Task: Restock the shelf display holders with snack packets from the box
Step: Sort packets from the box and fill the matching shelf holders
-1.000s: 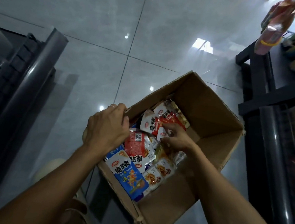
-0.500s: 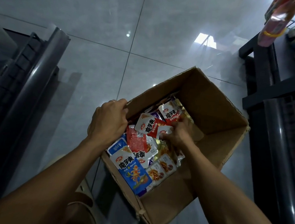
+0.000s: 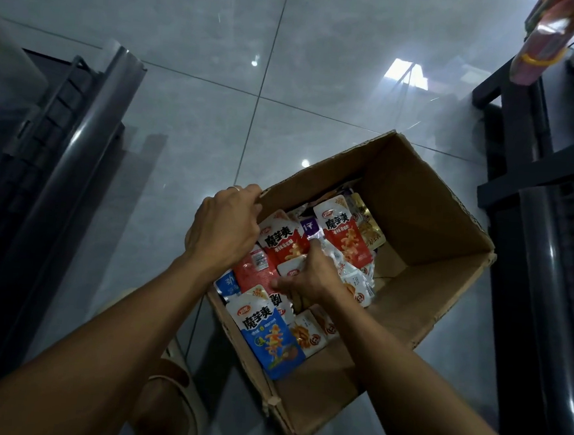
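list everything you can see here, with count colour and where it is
cardboard box: one, brown, open on the floor, centre
snack packets: many, too piled to count; red and white, blue, some orange; in the box's left half
blue packet: one, blue and white, nearest corner of the box
floor: grey glossy tiles
left rack: one, dark metal, left edge
right shelf unit: one, black, right edge
hanging goods: blurred pink and yellow, top right
left hand: gripping the box's left rim
right hand: in the box, fingers among the packets
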`<move>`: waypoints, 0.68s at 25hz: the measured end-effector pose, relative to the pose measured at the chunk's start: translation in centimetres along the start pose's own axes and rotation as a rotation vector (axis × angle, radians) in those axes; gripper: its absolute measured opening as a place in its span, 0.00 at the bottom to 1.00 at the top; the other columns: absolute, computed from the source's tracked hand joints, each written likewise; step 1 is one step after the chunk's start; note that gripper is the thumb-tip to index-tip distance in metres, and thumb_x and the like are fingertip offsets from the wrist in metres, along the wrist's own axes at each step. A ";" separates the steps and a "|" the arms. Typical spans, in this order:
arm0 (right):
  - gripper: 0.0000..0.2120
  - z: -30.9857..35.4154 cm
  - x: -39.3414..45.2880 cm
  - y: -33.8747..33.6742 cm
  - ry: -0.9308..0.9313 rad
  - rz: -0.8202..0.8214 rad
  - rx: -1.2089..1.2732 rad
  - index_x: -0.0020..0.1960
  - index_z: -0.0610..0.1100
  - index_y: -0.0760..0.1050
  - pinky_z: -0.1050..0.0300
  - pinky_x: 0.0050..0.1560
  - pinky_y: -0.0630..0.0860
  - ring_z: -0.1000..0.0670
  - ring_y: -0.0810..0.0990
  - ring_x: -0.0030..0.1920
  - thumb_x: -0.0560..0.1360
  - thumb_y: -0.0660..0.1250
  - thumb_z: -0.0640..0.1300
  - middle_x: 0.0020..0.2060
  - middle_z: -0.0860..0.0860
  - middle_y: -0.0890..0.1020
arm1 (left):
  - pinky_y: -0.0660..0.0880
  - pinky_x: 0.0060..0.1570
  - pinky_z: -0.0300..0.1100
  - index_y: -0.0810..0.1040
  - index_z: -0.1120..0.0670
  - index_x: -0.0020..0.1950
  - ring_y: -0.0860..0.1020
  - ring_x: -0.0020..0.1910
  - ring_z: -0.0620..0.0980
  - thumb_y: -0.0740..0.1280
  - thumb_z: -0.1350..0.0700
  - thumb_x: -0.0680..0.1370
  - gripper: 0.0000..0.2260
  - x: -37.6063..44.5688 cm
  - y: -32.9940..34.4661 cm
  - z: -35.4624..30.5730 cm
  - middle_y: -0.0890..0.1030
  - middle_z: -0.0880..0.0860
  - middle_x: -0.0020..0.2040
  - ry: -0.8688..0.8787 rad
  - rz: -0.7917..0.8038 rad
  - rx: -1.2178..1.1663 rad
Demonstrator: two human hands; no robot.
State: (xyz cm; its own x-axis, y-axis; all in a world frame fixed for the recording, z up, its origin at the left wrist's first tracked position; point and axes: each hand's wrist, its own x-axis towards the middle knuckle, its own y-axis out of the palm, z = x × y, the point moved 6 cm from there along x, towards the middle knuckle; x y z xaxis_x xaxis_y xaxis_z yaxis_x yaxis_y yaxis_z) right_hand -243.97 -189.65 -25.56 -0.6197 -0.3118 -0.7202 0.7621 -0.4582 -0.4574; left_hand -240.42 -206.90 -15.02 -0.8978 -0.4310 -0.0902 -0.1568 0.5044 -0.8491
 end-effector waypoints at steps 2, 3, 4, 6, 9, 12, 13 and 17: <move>0.40 0.3 -0.1 1.4 -0.031 0.002 -0.094 0.66 0.48 0.60 0.57 0.47 0.74 0.50 0.80 0.50 0.63 0.81 0.48 0.50 0.54 0.78 | 0.68 0.40 0.42 0.77 0.57 0.57 0.79 0.46 0.53 0.61 0.55 0.82 0.09 0.0 0.0 0.0 0.82 0.56 0.51 -0.005 -0.004 0.006; 0.37 0.4 -0.2 2.0 -0.032 0.005 -0.130 0.64 0.47 0.62 0.56 0.46 0.75 0.50 0.80 0.48 0.64 0.80 0.48 0.49 0.53 0.78 | 0.68 0.40 0.42 0.77 0.57 0.57 0.79 0.46 0.53 0.61 0.56 0.82 0.08 0.0 0.0 0.0 0.82 0.56 0.51 -0.007 -0.006 0.007; 0.33 0.4 -0.1 2.2 -0.018 0.011 -0.133 0.61 0.47 0.64 0.56 0.46 0.76 0.51 0.80 0.46 0.65 0.80 0.48 0.47 0.53 0.78 | 0.68 0.40 0.42 0.77 0.57 0.57 0.79 0.46 0.54 0.61 0.56 0.82 0.08 0.0 0.0 -0.1 0.82 0.56 0.51 -0.010 -0.005 0.005; 0.23 0.5 0.2 2.0 0.000 0.036 -0.087 0.53 0.48 0.68 0.55 0.48 0.77 0.52 0.79 0.45 0.66 0.79 0.45 0.45 0.53 0.79 | 0.69 0.41 0.42 0.77 0.57 0.57 0.79 0.47 0.54 0.61 0.56 0.82 0.09 0.1 -0.1 -0.1 0.82 0.56 0.52 -0.015 -0.004 -0.002; 0.13 0.1 0.3 0.2 -0.005 0.055 0.003 0.50 0.46 0.73 0.48 0.54 0.80 0.49 0.83 0.47 0.70 0.75 0.41 0.46 0.50 0.82 | 0.70 0.42 0.41 0.78 0.57 0.57 0.81 0.48 0.55 0.61 0.56 0.82 0.09 0.2 -0.2 0.0 0.83 0.56 0.52 -0.032 -0.009 -0.017; 0.08 -0.2 -1.0 -2.6 0.013 0.031 0.164 0.50 0.44 0.74 0.48 0.54 0.81 0.49 0.83 0.49 0.74 0.71 0.38 0.49 0.47 0.83 | 0.68 0.40 0.42 0.78 0.58 0.53 0.79 0.45 0.55 0.61 0.56 0.82 0.07 0.0 -0.5 0.1 0.83 0.57 0.50 -0.099 -0.042 -0.035; 0.07 0.0 -1.5 -3.7 0.010 0.015 0.194 0.50 0.45 0.74 0.50 0.53 0.81 0.49 0.83 0.50 0.75 0.70 0.37 0.50 0.47 0.82 | 0.67 0.40 0.43 0.77 0.58 0.51 0.77 0.43 0.55 0.61 0.57 0.82 0.07 -0.1 -0.7 0.1 0.82 0.58 0.49 -0.125 -0.056 -0.043; 0.07 1.9 -3.6 -8.5 -0.061 -0.085 0.289 0.54 0.44 0.75 0.50 0.51 0.81 0.48 0.84 0.49 0.77 0.68 0.38 0.51 0.46 0.84 | 0.65 0.41 0.45 0.76 0.58 0.48 0.78 0.46 0.59 0.61 0.59 0.82 0.06 -1.1 -1.2 0.6 0.81 0.60 0.49 -0.222 -0.101 -0.061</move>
State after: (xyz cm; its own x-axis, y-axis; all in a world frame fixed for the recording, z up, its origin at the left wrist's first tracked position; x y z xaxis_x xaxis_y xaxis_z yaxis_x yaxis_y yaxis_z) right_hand -248.61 -186.23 -18.09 -0.6957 -0.3074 -0.6492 0.6274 -0.7001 -0.3408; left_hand -238.98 -207.48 -14.26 -0.7648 -0.6322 -0.1244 -0.2718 0.4915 -0.8274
